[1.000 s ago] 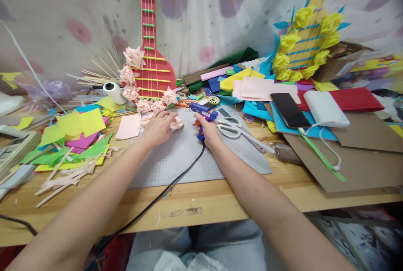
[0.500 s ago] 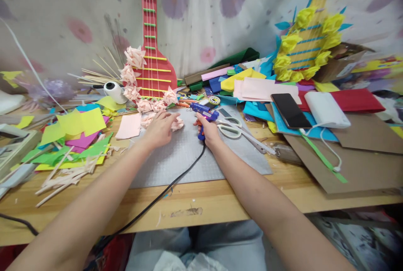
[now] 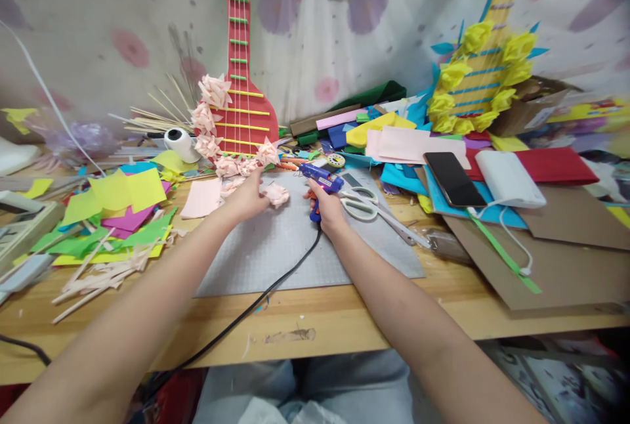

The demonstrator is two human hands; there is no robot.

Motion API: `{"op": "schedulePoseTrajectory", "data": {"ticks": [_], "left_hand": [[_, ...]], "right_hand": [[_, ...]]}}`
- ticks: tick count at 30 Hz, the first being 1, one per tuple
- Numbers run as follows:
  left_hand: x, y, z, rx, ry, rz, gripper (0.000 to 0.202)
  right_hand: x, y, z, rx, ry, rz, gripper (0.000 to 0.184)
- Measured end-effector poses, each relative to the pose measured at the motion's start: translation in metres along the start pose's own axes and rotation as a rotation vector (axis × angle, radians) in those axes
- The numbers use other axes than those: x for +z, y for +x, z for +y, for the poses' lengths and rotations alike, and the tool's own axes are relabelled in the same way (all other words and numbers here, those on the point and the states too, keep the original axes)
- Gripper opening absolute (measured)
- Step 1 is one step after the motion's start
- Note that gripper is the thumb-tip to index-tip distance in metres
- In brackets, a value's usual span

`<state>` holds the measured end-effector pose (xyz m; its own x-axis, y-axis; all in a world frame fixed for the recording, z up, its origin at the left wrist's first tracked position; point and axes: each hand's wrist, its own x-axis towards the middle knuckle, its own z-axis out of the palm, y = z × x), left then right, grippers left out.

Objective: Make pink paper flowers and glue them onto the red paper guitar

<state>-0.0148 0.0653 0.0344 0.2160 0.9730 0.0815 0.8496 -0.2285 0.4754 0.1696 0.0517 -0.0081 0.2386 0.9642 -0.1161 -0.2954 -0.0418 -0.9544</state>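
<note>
My right hand [image 3: 325, 209] is closed around the handle of a blue glue gun [image 3: 321, 180], its nozzle pointing left over the grey cutting mat [image 3: 290, 247]. A black cord [image 3: 256, 306] runs from the gun toward me over the table edge. My left hand [image 3: 247, 197] pinches a pink paper flower [image 3: 277, 194] that rests on the mat, just left of the nozzle. Behind both hands leans a red cardboard guitar [image 3: 242, 83] with more pink paper flowers [image 3: 212, 119] along its left and lower edges.
White-handled scissors [image 3: 367, 204] lie right of the glue gun. A black phone [image 3: 453, 178] and white power bank [image 3: 510, 178] rest on coloured paper at the right. A yellow-flowered guitar [image 3: 485, 69] leans back right. Coloured paper scraps [image 3: 115, 207] and sticks [image 3: 98, 276] cover the left.
My left hand has closed its fingers onto the pink paper flower and shifted slightly up. The right hand keeps its grip on the glue gun.
</note>
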Motion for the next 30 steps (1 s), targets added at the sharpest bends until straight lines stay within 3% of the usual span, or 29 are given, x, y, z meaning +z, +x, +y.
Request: {"op": "schedulePoseTrajectory", "data": {"ticks": [3, 6, 9, 13, 16, 19, 22, 27, 30], "left_hand": [[0.0, -0.01, 0.01, -0.118, 0.007, -0.036, 0.08], [-0.003, -0.014, 0.014, -0.2, -0.026, -0.155, 0.083], [-0.008, -0.01, 0.01, -0.205, 0.017, -0.171, 0.094], [-0.012, 0.004, 0.001, 0.072, 0.045, -0.084, 0.103], [-0.01, 0.014, -0.001, 0.262, -0.004, -0.183, 0.098], [-0.006, 0.018, 0.007, 0.309, -0.012, -0.247, 0.087], [-0.001, 0.014, 0.018, 0.235, 0.107, -0.163, 0.08], [0.012, 0.001, 0.032, 0.049, 0.276, 0.107, 0.081], [0.019, -0.005, 0.036, -0.022, 0.275, 0.128, 0.091]], "right_hand": [[0.0, 0.0, 0.001, -0.004, -0.019, 0.003, 0.031], [0.0, 0.0, 0.001, -0.008, -0.025, 0.006, 0.031], [0.0, -0.001, 0.0, -0.016, -0.015, 0.006, 0.032], [0.0, -0.001, 0.0, -0.017, -0.012, 0.004, 0.031], [0.0, 0.0, 0.0, -0.008, 0.0, 0.006, 0.031], [0.0, 0.0, 0.001, -0.006, 0.009, 0.009, 0.03], [0.0, 0.001, 0.001, -0.012, 0.002, 0.009, 0.031], [0.0, -0.001, 0.0, -0.02, -0.006, 0.022, 0.032], [0.0, -0.001, 0.0, -0.039, -0.015, 0.016, 0.033]]}}
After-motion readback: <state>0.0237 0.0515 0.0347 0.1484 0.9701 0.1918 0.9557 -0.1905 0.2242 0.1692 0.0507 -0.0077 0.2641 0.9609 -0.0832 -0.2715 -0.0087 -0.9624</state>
